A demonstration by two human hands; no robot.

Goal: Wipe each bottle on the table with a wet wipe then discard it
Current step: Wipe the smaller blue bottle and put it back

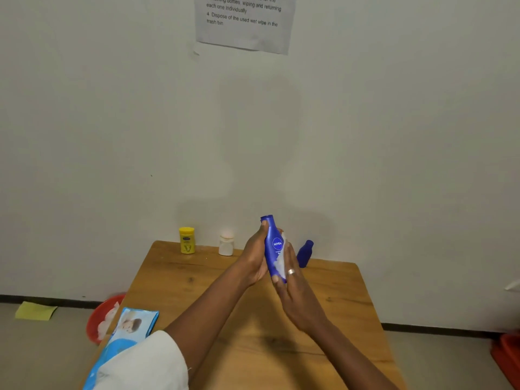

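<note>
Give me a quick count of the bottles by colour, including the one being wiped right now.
Blue: 2, the Nivea bottle gripped in the left hand with the right hand pressing the wet wipe on it, and the small blue bottle on the table
Yellow: 1, the yellow bottle
White: 1, the white bottle
Total: 4

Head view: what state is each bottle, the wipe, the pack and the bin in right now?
Blue Nivea bottle: lifted, cap on, held in left hand grip.
White wet wipe: pressed on that bottle by right hand.
Yellow jar: upright, capped.
Small white bottle: upright.
Dark blue bottle: standing, tilted.
Blue wipes pack: lying flat.
Red bin: holds used wipes.
</note>
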